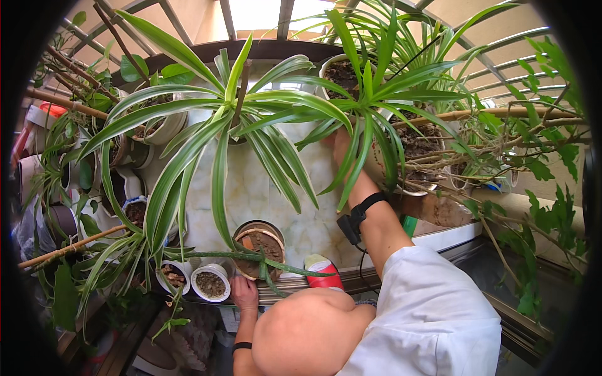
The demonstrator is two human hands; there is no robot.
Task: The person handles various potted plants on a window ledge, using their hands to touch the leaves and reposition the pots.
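Note:
My right hand [335,139] reaches to the far side of the marbled tile surface [207,188]. Spider plant leaves [367,103] hang over it, so its fingers are mostly hidden. Close beside it stands a pale pot with red markings [375,157]. A black strap with a small device [357,221] and a cable circles that forearm. My left hand [245,292] is low at the metal window track [287,285], fingers curled, next to a small white pot of soil [210,283] and a brown pot [260,251]. Whether it grips anything is unclear.
A large variegated spider plant [225,105] spreads over the middle. More pots [160,124] crowd the left. Woody vine stems [494,120] and a soil-filled pot [418,141] are on the right. Metal bars [284,19] enclose the back. My bare knee [301,324] is at the near edge.

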